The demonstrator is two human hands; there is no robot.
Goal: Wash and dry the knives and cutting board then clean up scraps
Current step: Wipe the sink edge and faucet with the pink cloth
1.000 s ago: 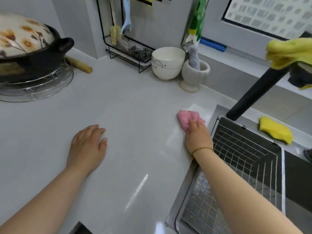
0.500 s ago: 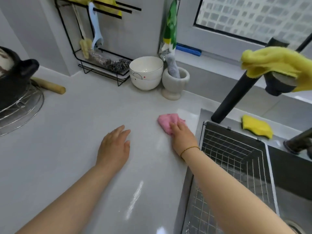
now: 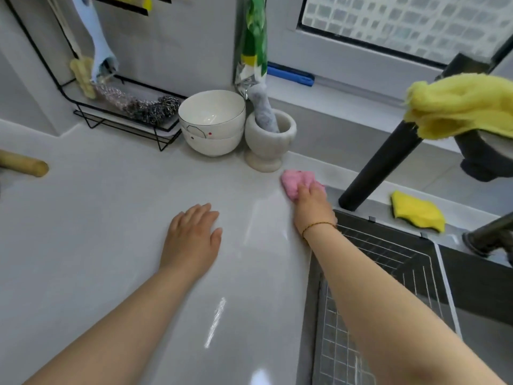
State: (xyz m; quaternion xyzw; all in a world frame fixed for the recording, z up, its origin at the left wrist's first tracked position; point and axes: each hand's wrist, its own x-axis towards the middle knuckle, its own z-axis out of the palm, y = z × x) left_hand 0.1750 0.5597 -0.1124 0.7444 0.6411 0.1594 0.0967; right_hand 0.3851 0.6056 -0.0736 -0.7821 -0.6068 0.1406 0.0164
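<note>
Head view: left hand flat on counter, right hand curled around pink cloth.

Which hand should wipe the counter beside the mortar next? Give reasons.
Right. The right hand holds the pink cloth on the counter, close to the mortar. The left hand lies flat on the counter, without a cloth and farther off.
</note>
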